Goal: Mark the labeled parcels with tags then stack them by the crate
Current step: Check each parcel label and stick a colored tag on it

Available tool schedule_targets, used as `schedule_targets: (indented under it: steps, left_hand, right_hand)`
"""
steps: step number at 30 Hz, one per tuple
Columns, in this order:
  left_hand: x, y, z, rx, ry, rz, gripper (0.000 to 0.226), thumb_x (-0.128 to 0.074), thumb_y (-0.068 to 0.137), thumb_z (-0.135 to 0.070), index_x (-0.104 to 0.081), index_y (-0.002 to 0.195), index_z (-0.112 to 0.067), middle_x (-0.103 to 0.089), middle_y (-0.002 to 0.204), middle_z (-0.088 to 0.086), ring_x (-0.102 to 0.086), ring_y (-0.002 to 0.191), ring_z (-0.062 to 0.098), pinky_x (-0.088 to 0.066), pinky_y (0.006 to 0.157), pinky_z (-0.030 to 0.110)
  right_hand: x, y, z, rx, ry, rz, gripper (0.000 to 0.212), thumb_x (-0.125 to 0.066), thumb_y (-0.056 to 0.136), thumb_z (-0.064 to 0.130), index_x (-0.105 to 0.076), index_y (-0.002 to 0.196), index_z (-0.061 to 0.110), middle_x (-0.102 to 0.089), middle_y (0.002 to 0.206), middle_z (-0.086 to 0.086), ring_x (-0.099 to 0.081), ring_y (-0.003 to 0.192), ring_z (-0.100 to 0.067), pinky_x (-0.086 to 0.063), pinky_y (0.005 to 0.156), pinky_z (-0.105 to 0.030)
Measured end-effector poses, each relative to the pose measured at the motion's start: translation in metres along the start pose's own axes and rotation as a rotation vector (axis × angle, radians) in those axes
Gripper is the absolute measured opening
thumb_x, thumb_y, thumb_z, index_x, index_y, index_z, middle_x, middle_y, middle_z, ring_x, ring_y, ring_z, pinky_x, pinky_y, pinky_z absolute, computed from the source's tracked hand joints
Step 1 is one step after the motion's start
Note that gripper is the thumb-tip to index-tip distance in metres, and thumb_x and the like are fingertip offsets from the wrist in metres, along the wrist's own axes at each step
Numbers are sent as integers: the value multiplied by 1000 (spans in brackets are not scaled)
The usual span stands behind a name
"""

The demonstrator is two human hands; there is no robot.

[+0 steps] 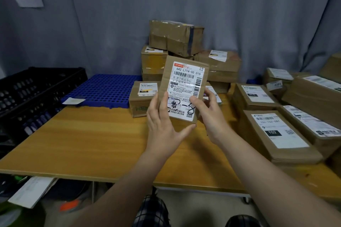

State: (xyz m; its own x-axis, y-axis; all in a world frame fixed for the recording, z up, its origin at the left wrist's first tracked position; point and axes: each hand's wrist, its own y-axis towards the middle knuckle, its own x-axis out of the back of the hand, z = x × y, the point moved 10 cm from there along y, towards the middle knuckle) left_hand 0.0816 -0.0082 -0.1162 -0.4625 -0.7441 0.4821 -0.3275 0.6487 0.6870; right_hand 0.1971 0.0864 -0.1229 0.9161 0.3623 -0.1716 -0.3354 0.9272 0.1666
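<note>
I hold a small brown parcel (185,79) upright above the middle of the wooden table (83,138), its white label facing me with black handwriting across it. My left hand (162,121) grips its left edge and my right hand (210,116) its right edge, thumb on the label. The black crate (36,88) sits at the far left, and more labelled parcels (273,131) lie to the right.
</note>
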Motion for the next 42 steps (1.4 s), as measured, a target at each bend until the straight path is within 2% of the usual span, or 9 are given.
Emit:
schedule_targets:
  steps: [4, 8, 12, 17, 21, 24, 28, 36, 42]
  left_hand:
    - [-1, -2, 3, 7, -82, 58, 90, -54, 76, -67, -14, 148, -31, -11, 150, -8, -16, 139, 10, -25, 110, 35]
    - [-11, 0, 14, 60, -171, 211, 50, -54, 93, -42, -44, 140, -27, -23, 152, -13, -22, 134, -5, -25, 100, 8]
    - [-40, -1, 33, 198, -197, 394, 43, -57, 94, -23, -51, 136, -22, -32, 152, -10, -16, 142, 2, -18, 115, 25]
    - [-62, 3, 35, 172, -42, 507, 42, -53, 95, -27, -52, 136, -23, -40, 148, -9, -26, 141, 9, -18, 115, 28]
    - [-65, 7, 31, 152, 5, 485, 40, -52, 95, -26, -53, 135, -22, -43, 146, -8, -28, 139, 10, -19, 112, 25]
    - [-64, 6, 30, 149, 9, 480, 40, -52, 95, -25, -54, 135, -22, -44, 146, -7, -29, 139, 10, -19, 111, 25]
    - [-62, 3, 30, 162, -9, 472, 39, -51, 96, -24, -53, 135, -22, -43, 146, -8, -28, 139, 10, -16, 109, 21]
    - [-65, 3, 29, 166, 5, 468, 40, -50, 96, -25, -53, 135, -22, -43, 146, -7, -28, 139, 10, -17, 109, 21]
    - [-62, 7, 18, 91, 176, 477, 41, -47, 96, -33, -53, 135, -25, -46, 144, -8, -35, 136, 11, -21, 111, 32]
  right_hand:
    - [8, -1, -13, -68, -28, -18, 46, -62, 91, 25, -41, 132, 21, -65, 114, -1, -65, 103, -16, -55, 73, -20]
    - [30, -6, -56, -294, -265, -44, 52, -60, 85, 53, -52, 124, 19, -68, 111, 4, -64, 100, -13, -51, 87, -29]
    - [38, -11, -72, -362, -496, 65, 50, -49, 89, 60, -67, 110, 18, -71, 101, 6, -65, 94, -12, -49, 84, -29]
    - [86, 18, -36, -135, -1032, -131, 31, -45, 100, 32, -64, 110, 11, -68, 101, -7, -62, 80, -22, -53, 77, -38]
    - [100, 29, -73, -342, -1364, 76, 39, -58, 92, 40, -60, 120, 13, -57, 121, -8, -54, 102, -21, -47, 86, -32]
    - [96, 31, -85, -357, -1571, 136, 55, -61, 86, 52, -54, 127, 16, -43, 137, -7, -38, 127, -26, -32, 105, -43]
    - [97, 35, -85, -425, -1604, 132, 57, -63, 85, 48, -47, 131, 18, -40, 139, -8, -32, 131, -29, -26, 107, -46]
    - [109, 33, -90, -613, -1566, 212, 79, -77, 71, 51, -44, 132, 13, -41, 134, -12, -36, 125, -33, -41, 96, -38]
    - [106, 33, -75, -384, -1078, -3, 35, -72, 81, 8, -45, 100, 19, -59, 89, 0, -56, 73, -12, -44, 58, -23]
